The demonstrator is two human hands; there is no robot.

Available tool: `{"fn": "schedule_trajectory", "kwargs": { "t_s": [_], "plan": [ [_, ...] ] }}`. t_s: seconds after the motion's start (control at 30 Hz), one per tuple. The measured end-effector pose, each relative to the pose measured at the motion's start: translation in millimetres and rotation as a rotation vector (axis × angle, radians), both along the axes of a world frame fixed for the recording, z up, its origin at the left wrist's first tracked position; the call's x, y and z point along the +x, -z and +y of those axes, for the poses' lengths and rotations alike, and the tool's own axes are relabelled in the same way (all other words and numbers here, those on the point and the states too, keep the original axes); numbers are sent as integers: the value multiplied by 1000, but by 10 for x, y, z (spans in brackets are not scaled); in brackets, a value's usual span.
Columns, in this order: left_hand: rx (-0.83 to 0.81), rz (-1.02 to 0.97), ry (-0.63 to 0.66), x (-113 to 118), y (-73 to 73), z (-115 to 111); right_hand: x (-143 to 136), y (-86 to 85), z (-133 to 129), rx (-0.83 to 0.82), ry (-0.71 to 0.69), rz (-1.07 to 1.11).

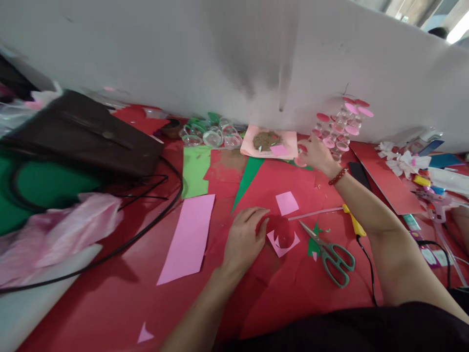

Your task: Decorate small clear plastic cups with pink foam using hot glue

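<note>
My left hand rests over the red work surface, fingers curled loosely and thumb apart, with nothing in it. Beside its fingertips lie a square of pink paper and a pink scrap with a round cut-out. Farther off, my right hand reaches toward the wall, its fingers around a small round pinkish piece, too blurred to name. Right beside it stands a cluster of clear cups topped with pink and red discs. Green-handled scissors lie with blades apart, nearer to me.
A long pink sheet lies left of my left hand. Clear cups sit by the wall near a pink-paper pad. A black bag and cable fill the left. A yellow glue gun with its cord lies right.
</note>
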State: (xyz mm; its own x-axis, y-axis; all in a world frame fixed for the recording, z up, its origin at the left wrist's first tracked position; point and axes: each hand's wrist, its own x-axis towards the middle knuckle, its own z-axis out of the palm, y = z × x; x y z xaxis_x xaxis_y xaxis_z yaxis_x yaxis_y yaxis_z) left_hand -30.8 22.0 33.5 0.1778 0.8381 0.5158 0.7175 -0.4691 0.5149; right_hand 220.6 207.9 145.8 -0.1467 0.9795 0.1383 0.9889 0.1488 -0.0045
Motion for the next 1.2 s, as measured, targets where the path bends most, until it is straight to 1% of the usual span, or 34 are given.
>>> {"fn": "schedule_trajectory", "kwargs": {
  "t_s": [0.07, 0.1, 0.17, 0.23, 0.27, 0.33, 0.4, 0.47, 0.57, 0.77, 0.83, 0.93, 1.0, 1.07, 1.13, 1.17, 1.2],
  "plan": [
    [5, -9, -5, -3, 0, 6, 48, -278, 183, 152, 5, 78],
    [10, -15, -8, -5, -2, 10, 83, -432, 292, 229, 30, 109],
    [28, -24, -14, -15, -8, 21, 162, -709, 518, 322, 69, 123],
    [40, -24, -23, -31, -13, 34, 237, -878, 720, 333, 119, 74],
    [46, -23, -31, -41, -15, 41, 269, -914, 801, 315, 130, 39],
    [58, -25, -53, -60, -18, 51, 320, -910, 916, 279, 155, -15],
    [67, -28, -73, -70, -24, 55, 359, -854, 977, 279, 175, -28],
    [71, -26, -74, -69, -35, 51, 393, -808, 1007, 307, 187, -12],
    [70, -26, -52, -51, -57, 38, 433, -796, 1035, 342, 188, -8],
    [36, -46, -57, -43, -51, 35, 460, -781, 1071, 331, 181, -111],
    [12, -52, -54, -54, -31, 43, 456, -780, 1037, 343, 157, -100],
    [-9, -54, -51, -70, -6, 62, 433, -831, 914, 399, 119, -4],
    [-21, -57, -58, -72, -3, 75, 409, -881, 804, 433, 122, 54],
    [-58, -65, -64, -64, -17, 84, 386, -903, 702, 431, 127, 91],
    [-128, -90, -64, -45, -43, 87, 361, -871, 619, 389, 108, 139],
    [-168, -117, -60, -34, -58, 89, 344, -834, 579, 369, 100, 196],
    [-209, -148, -53, -22, -71, 91, 320, -787, 533, 345, 83, 297]
  ]
}}
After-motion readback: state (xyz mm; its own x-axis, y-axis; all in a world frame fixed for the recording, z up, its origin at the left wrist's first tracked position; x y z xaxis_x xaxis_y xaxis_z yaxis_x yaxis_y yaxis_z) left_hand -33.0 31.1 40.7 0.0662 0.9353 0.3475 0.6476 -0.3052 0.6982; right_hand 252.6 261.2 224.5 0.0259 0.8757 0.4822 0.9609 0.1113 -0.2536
